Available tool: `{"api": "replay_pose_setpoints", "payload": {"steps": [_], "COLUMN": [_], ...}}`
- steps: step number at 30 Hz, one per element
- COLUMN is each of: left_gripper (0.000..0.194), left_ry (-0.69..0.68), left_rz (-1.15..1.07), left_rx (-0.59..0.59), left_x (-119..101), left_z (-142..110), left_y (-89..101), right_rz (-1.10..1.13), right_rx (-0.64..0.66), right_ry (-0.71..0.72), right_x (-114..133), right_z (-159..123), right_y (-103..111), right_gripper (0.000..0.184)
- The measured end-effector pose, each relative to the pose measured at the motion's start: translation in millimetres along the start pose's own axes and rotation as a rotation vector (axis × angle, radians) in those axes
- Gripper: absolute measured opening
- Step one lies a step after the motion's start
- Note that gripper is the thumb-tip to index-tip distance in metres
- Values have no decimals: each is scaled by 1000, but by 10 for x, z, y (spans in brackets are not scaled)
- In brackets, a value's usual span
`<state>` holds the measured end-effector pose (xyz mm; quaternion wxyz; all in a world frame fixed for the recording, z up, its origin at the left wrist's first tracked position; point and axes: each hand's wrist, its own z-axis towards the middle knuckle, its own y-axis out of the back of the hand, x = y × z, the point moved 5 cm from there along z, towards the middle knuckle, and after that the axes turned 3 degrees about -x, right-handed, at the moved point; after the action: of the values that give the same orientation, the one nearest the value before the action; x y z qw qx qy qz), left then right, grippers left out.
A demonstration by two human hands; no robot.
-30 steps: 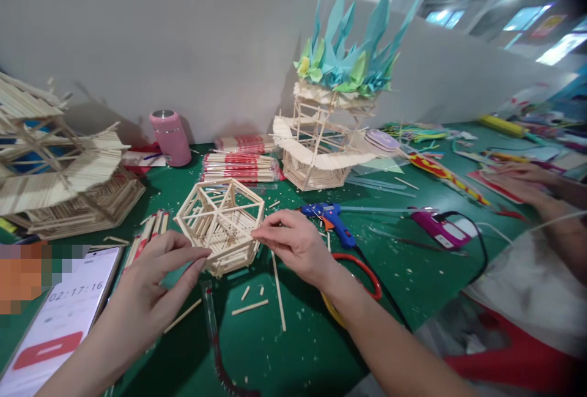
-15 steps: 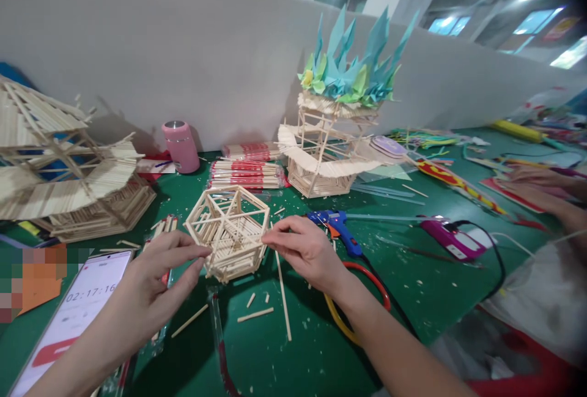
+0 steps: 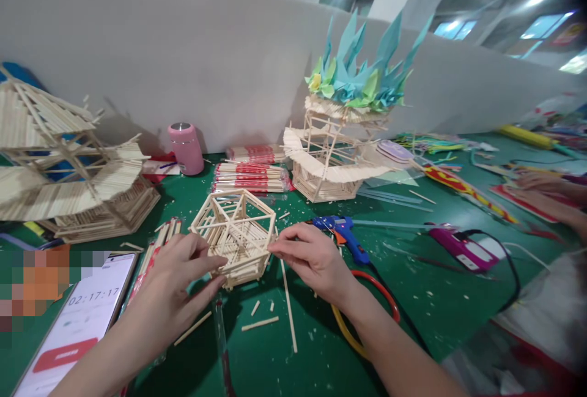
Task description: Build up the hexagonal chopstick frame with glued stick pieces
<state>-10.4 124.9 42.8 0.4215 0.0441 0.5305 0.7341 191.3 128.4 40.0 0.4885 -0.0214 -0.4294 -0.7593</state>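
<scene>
A hexagonal frame of thin wooden sticks (image 3: pixel 236 222), with spokes across its top, stands on the green table between my hands. My left hand (image 3: pixel 177 284) has its index finger and thumb closed around the near left corner of that frame. At the near right corner, my right hand (image 3: pixel 316 256) pinches the end of a thin wooden stick (image 3: pixel 250 264) lying along the front side. Whether this stick is joined to the frame cannot be made out. Loose stick pieces (image 3: pixel 260 323) and a long stick (image 3: pixel 288 308) lie just in front.
A blue glue gun (image 3: pixel 346 235) lies beyond my right hand, near a purple device (image 3: pixel 463 250) with a cable. Behind are stick packs (image 3: pixel 250 177), a pink flask (image 3: pixel 186 149) and two stick structures (image 3: pixel 328 170), (image 3: pixel 101 186). A phone (image 3: pixel 76 323) lies left; another person's hand (image 3: pixel 545 186) is far right.
The view has shifted slightly, so things appear lower and further right. My left fingers have come onto the frame's near corner, with the front stick now between both hands.
</scene>
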Motion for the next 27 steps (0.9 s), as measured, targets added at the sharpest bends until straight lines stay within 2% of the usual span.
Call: {"api": "replay_pose_setpoints", "payload": {"steps": [20,27], "left_gripper": [18,13], "left_ry": [78,80], "left_rz": [-59,-71], "left_rx": [6,-4], "left_x": [41,22], "left_z": [-31,-45], "left_y": [-44,-30], "right_rz": [14,6], "right_rx": [-23,-17], "right_ry": [-23,-29], "right_x": [16,13], "right_z": [-19,-30], "right_y": [-34,-29], "right_gripper": [19,19]}}
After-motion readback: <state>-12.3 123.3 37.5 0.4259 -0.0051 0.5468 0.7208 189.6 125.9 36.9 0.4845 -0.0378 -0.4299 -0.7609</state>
